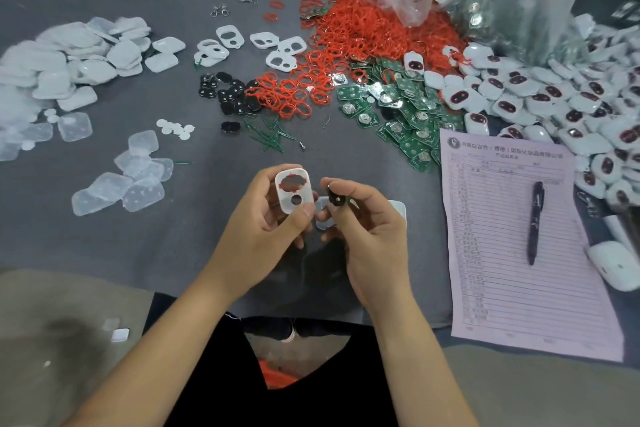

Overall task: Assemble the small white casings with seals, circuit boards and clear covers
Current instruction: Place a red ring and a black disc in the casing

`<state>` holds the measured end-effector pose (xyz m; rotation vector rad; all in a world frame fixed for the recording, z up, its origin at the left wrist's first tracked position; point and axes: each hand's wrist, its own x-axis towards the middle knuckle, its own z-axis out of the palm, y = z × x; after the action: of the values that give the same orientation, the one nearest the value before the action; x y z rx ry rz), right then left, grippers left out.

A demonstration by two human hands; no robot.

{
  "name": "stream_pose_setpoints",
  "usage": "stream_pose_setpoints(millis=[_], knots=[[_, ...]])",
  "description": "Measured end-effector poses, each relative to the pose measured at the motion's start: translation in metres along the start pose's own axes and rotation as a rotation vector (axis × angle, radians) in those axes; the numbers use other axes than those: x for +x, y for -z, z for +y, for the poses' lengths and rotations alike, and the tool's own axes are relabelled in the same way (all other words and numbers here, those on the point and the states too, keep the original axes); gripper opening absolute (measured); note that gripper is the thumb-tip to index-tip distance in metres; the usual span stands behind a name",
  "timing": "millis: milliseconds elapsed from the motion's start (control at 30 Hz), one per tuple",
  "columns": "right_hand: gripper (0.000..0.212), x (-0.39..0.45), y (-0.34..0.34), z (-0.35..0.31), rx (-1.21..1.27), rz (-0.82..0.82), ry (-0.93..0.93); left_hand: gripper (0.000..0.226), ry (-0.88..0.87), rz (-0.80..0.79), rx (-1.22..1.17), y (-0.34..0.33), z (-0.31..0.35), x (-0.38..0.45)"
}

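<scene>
Casing [293, 190] in white plastic is held up in the head view, above the near edge of the grey surface [104, 239], pinched by its long sides in the left hand [266, 218]; thumb and fingers are curled round its rim. A red seal appears already seated around its larger opening, with a dark insert showing there, while the smaller round hole below stays open. The right hand [360, 222] is closed on a small black part [335, 198], pinched between thumb and forefinger just beside the casing; what else it may carry beneath is partly hidden. The two hands are close together but are not touching.

The casing is judged light, stiff and thin-walled, so a hold by the outer edges is favoured, keeping the openings and the seal free. The seal looks soft and easily dislodged; pressure over it is best avoided. The black part is tiny and probably slippery, so a fingertip pinch at its rim suits it.

Farther back, red seals [363, 31] are heaped toward the far right, green circuit boards [401, 114] are spread beside them, and clear covers [138, 180] are scattered toward the left edge. Finished casings [540, 97] are piled along the right edge, beside a pink form [519, 253] with a pen [535, 222].
</scene>
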<state>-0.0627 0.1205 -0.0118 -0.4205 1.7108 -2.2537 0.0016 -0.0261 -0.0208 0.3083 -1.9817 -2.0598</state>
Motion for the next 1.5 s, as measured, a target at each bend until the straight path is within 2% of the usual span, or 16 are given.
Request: stream_pose_setpoints(millis=[200, 400, 633, 800, 900, 1167, 1333, 1500], knots=[[0.039, -0.001, 0.000, 0.000, -0.038, -0.015, 0.030, 0.039, -0.016, -0.003, 0.005, -0.001, 0.000, 0.000], [0.018, -0.003, -0.001, -0.003, 0.007, -0.016, 0.067, 0.035, -0.013, -0.013, -0.044, 0.000, -0.001, 0.002], [0.018, -0.007, -0.002, -0.001, 0.039, 0.074, 0.063, 0.038, 0.019, -0.096, 0.036, 0.000, 0.000, 0.003], [0.013, -0.006, -0.003, 0.000, -0.125, 0.144, 0.094, 0.033, -0.017, -0.122, 0.031, -0.002, 0.007, 0.001], [0.013, -0.007, -0.003, 0.001, -0.140, 0.186, 0.087, 0.029, 0.024, -0.140, -0.043, -0.002, 0.009, -0.001], [0.010, -0.007, -0.007, 0.000, -0.184, 0.222, 0.060, 0.025, -0.032, -0.114, 0.141, -0.005, 0.011, -0.004], [0.006, -0.006, -0.007, -0.001, -0.229, 0.209, 0.037, 0.023, -0.011, -0.047, 0.060, -0.009, 0.014, -0.005], [0.009, -0.006, -0.007, -0.003, -0.225, 0.160, 0.032, 0.017, -0.036, -0.026, 0.137, -0.009, 0.011, -0.004]])
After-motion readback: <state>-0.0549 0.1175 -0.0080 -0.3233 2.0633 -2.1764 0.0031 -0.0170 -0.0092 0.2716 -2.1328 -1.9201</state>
